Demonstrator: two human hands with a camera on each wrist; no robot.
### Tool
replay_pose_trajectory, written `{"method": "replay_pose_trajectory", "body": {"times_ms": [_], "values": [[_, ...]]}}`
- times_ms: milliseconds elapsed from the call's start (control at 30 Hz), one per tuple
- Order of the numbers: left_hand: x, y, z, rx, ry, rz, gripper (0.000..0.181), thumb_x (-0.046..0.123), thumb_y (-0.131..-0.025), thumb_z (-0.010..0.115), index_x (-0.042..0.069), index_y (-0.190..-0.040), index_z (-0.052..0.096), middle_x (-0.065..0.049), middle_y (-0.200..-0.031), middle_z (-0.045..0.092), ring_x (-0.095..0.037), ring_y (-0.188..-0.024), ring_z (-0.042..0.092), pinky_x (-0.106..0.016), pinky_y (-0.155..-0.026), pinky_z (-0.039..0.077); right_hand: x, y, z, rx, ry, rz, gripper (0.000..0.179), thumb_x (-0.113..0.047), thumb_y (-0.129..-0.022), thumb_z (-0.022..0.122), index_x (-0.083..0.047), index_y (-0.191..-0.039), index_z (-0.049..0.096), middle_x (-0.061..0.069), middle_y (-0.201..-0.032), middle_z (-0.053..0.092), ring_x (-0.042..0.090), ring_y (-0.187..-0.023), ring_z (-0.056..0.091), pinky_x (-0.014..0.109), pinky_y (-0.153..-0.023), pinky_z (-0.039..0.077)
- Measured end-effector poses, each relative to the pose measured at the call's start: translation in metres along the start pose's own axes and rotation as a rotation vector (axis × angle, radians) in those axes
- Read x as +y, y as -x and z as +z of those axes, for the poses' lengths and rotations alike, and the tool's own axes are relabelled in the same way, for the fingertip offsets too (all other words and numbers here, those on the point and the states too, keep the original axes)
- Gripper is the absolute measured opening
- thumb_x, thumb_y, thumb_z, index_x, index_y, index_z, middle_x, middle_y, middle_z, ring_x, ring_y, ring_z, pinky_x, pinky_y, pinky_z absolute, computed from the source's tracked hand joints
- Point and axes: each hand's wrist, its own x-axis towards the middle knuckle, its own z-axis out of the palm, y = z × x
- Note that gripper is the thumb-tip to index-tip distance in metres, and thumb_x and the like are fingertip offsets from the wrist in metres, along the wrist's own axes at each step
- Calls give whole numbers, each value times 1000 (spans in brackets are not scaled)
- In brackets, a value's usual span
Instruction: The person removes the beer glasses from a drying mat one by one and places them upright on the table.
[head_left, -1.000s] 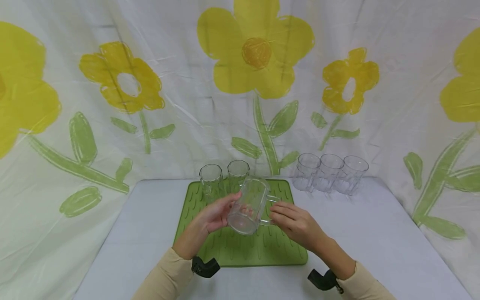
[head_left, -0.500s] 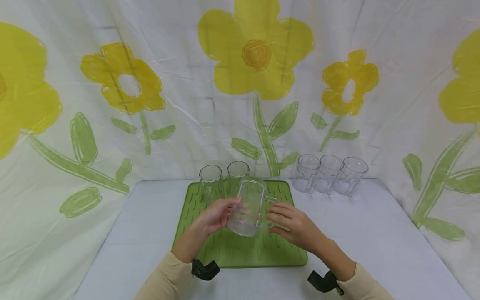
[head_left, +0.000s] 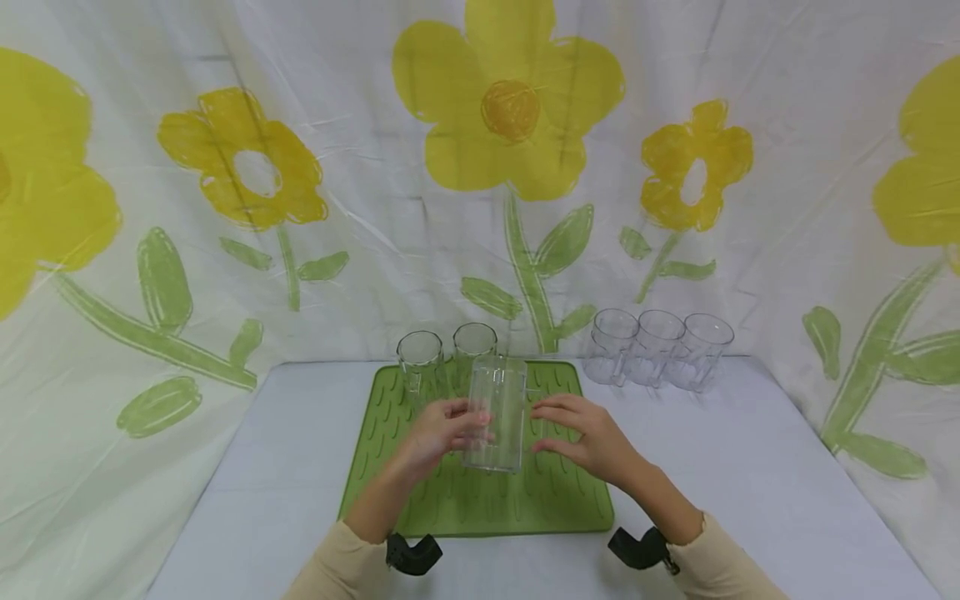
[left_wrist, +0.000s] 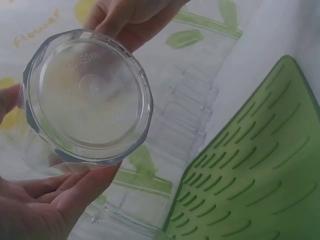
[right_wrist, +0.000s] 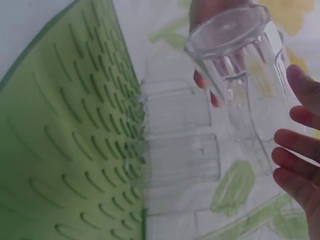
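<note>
A clear glass mug (head_left: 497, 417) is held nearly upright above the green ridged mat. My left hand (head_left: 438, 435) grips its body from the left, thumb and fingers around the side. In the left wrist view the round base of the mug (left_wrist: 92, 95) faces the camera, with the left fingers (left_wrist: 90, 192) below it. Beside the mug's handle side, my right hand (head_left: 581, 433) has its thumb and fingers spread apart, fingertips right by the faint handle. The right wrist view shows the right fingers (right_wrist: 295, 160) extended close to the glass (right_wrist: 250, 85).
Two clear mugs, a left one (head_left: 422, 367) and a right one (head_left: 474, 343), stand at the back of the green mat (head_left: 555, 500). Three more clear mugs (head_left: 658, 350) stand in a row on the white table (head_left: 697, 467) at the back right. A flowered cloth (head_left: 360, 250) hangs behind.
The mug has turned from a tilt to nearly upright in my left hand. My right fingers have loosened from the handle and spread apart.
</note>
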Motion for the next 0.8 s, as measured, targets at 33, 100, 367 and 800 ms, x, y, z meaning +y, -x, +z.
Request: {"method": "replay_pose_trajectory", "body": {"times_ms": [33, 100, 367, 800], "values": [[-1, 0, 0, 1, 0, 12, 57, 23, -90, 68, -9, -133, 51, -26, -125, 62, -21, -94, 72, -31, -85, 60, 0, -1, -1, 10, -7, 6, 40, -16, -70, 84, -7, -106, 72, 11, -105, 71, 24, -97, 68, 27, -85, 57], [-2, 1, 1, -1, -5, 42, 56, 20, -90, 68, -10, -134, 50, -26, -126, 61, -20, -95, 71, -30, -85, 60, 0, -2, -2, 26, -34, 21, 41, -10, -67, 85, -7, -106, 73, 11, -105, 72, 24, -96, 69, 22, -87, 56], [-6, 9, 3, 3, -103, 134, 65, 21, -88, 72, -4, -141, 44, -22, -136, 55, -33, -124, 59, -36, -98, 55, -3, -6, -8, 43, -94, 104, 48, -1, -64, 85, -4, -111, 72, 14, -108, 72, 26, -99, 69, 11, -95, 49], [-18, 17, 4, -28, -190, 328, 68, 13, -83, 77, 0, -142, 44, -27, -135, 55, -44, -118, 60, -31, -93, 57, -2, -5, -15, 48, -178, 261, 44, 0, -73, 80, -2, -115, 69, 18, -111, 71, 17, -103, 69, 18, -90, 55]]}}
